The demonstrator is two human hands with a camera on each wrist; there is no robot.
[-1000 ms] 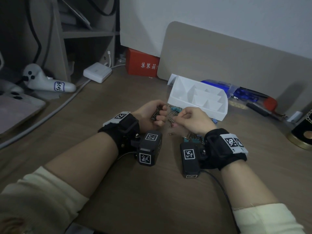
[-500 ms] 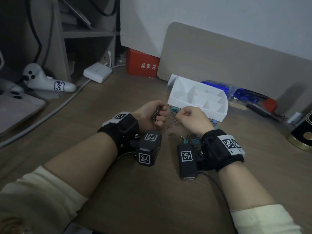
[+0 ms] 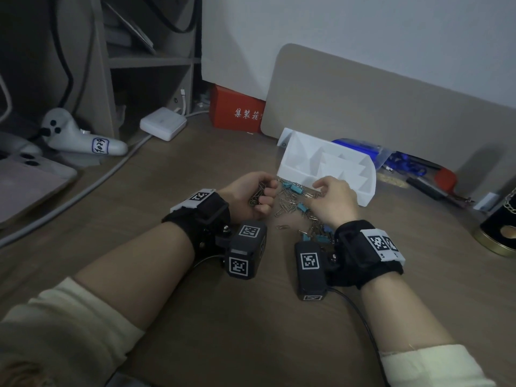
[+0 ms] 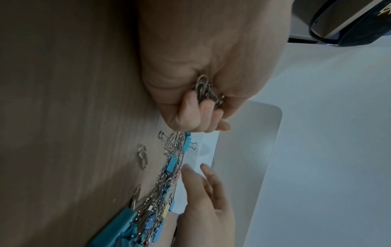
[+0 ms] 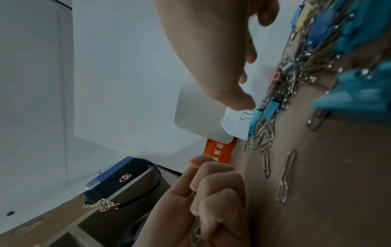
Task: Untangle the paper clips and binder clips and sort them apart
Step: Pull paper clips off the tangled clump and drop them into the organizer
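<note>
A tangled pile of silver paper clips [image 3: 290,201] mixed with blue binder clips [image 3: 294,188] lies on the brown desk in front of a white divided tray [image 3: 360,188]. My left hand [image 3: 262,195] is fisted round a bunch of paper clips [image 4: 205,88], held just left of the pile. My right hand [image 3: 324,188] hovers over the pile's far side with loose fingers and holds nothing. Its thumb tip [image 5: 243,100] is close to the wire handle of a blue binder clip [image 5: 257,115]. More blue binder clips [image 3: 315,236] lie by my right wrist.
Single paper clips [image 3: 282,227] lie loose on the desk near the pile. A red box [image 3: 237,111], a white power adapter [image 3: 163,127] with its cable, and a white controller [image 3: 81,138] sit at the back left. Blue items and pens [image 3: 405,163] and a black round tin [image 3: 499,227] are on the right.
My right hand has drawn away from the left hand, opened its curled fingers and moved over the pile toward the tray. The left hand has stayed put with its bunch.
</note>
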